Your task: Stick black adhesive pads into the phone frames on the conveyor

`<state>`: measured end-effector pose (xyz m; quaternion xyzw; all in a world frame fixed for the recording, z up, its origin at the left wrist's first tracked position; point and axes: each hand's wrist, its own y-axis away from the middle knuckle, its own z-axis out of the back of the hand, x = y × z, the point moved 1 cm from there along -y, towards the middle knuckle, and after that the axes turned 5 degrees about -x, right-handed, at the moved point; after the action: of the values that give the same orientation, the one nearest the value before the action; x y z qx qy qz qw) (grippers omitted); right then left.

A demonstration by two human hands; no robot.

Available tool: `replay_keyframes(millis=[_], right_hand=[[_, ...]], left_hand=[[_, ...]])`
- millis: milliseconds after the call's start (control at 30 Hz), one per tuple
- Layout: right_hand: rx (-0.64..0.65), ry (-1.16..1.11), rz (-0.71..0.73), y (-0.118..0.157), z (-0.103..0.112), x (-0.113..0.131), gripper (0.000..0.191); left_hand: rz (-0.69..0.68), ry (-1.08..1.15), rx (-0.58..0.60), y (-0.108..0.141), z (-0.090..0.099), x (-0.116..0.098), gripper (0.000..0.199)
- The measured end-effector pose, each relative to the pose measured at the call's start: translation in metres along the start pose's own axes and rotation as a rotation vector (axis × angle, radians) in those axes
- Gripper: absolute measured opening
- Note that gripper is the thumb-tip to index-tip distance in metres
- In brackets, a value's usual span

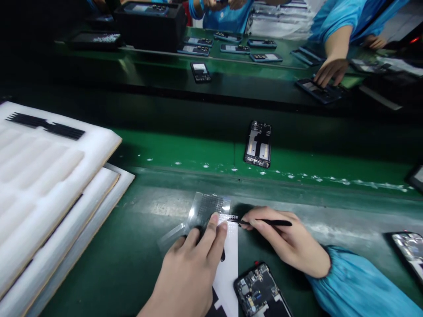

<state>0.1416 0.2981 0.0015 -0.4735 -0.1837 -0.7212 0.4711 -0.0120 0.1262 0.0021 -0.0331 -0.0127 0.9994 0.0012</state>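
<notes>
My right hand [291, 237] grips a pair of slim black tweezers [276, 223], with the tip at the edge of a white sheet. My left hand [194, 268] lies with fingers stretched out, its fingertips pressing on that white sheet [232, 264] and a clear plastic sheet [206, 207] bearing rows of tiny marks. A small dark rounded end shows beside my left fingers; what it belongs to is hidden. Just right of the white sheet rests an opened phone [261, 290], its circuit parts exposed and its lower end cut off by the frame.
White foam trays [49, 176] are stacked at left. Another opened phone [258, 144] lies on the green belt ahead, and one sits at the right edge [410, 251]. Across the bench, a co-worker's hand [332, 70] touches a phone; several phones [234, 48] lie nearby.
</notes>
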Motion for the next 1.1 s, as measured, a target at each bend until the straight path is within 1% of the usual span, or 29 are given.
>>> replay_keyframes(millis=[100, 200, 267, 333, 400, 567, 633, 700, 733, 767, 800, 867, 900, 933, 967, 1000, 1033, 1100], right_hand=[[0.019, 0.0, 0.004, -0.007, 0.001, 0.005, 0.018], [0.009, -0.036, -0.007, -0.011, 0.002, 0.004, 0.021], [-0.001, -0.109, -0.062, -0.01, 0.001, 0.001, 0.023], [-0.017, -0.184, -0.136, -0.009, -0.002, -0.002, 0.026], [-0.047, -0.224, -0.186, -0.008, -0.006, -0.005, 0.028], [-0.14, -0.28, -0.204, -0.004, -0.012, -0.013, 0.036], [-0.172, -0.322, -0.212, 0.002, -0.009, -0.016, 0.037], [-0.204, -0.367, -0.225, 0.014, -0.005, -0.015, 0.035], [-0.216, -0.387, -0.231, 0.022, -0.003, -0.013, 0.034], [-0.227, -0.407, -0.236, 0.031, -0.002, -0.01, 0.032], [-0.231, -0.424, -0.245, 0.041, -0.002, -0.006, 0.031], [-0.208, -0.447, -0.273, 0.059, -0.004, 0.001, 0.028], [-0.182, -0.45, -0.291, 0.065, -0.006, 0.004, 0.028], [-0.15, -0.443, -0.31, 0.071, -0.008, 0.006, 0.027], [-0.118, -0.432, -0.324, 0.074, -0.011, 0.008, 0.027], [-0.091, -0.419, -0.332, 0.076, -0.012, 0.008, 0.028], [-0.073, -0.408, -0.331, 0.077, -0.014, 0.008, 0.028], [-0.05, -0.395, -0.314, 0.077, -0.015, 0.007, 0.028]], left_hand=[[0.014, -0.004, 0.029, -0.001, 0.001, 0.0, 0.073], [0.02, -0.007, 0.044, 0.0, 0.001, -0.001, 0.074], [0.02, 0.001, 0.046, 0.001, 0.001, -0.001, 0.073], [0.021, 0.011, 0.023, 0.001, 0.0, -0.002, 0.071], [0.026, 0.027, -0.043, 0.001, 0.0, -0.002, 0.068], [0.033, 0.098, -0.24, 0.002, 0.001, 0.0, 0.06], [0.027, 0.128, -0.32, 0.008, 0.004, 0.0, 0.054], [0.041, 0.17, -0.432, 0.021, 0.011, -0.002, 0.043], [0.107, 0.232, -0.476, 0.03, 0.016, -0.004, 0.037], [0.21, 0.321, -0.507, 0.038, 0.021, -0.006, 0.031], [0.382, 0.491, -0.498, 0.047, 0.027, -0.009, 0.026], [0.714, 0.94, -0.399, 0.06, 0.034, -0.018, 0.024], [0.847, 1.185, -0.333, 0.065, 0.036, -0.025, 0.026], [0.947, 1.398, -0.277, 0.069, 0.036, -0.031, 0.028], [1.023, 1.573, -0.237, 0.071, 0.035, -0.038, 0.028], [1.092, 1.697, -0.211, 0.073, 0.033, -0.044, 0.027], [1.148, 1.773, -0.199, 0.075, 0.031, -0.049, 0.026], [1.209, 1.829, -0.196, 0.078, 0.025, -0.056, 0.027]])
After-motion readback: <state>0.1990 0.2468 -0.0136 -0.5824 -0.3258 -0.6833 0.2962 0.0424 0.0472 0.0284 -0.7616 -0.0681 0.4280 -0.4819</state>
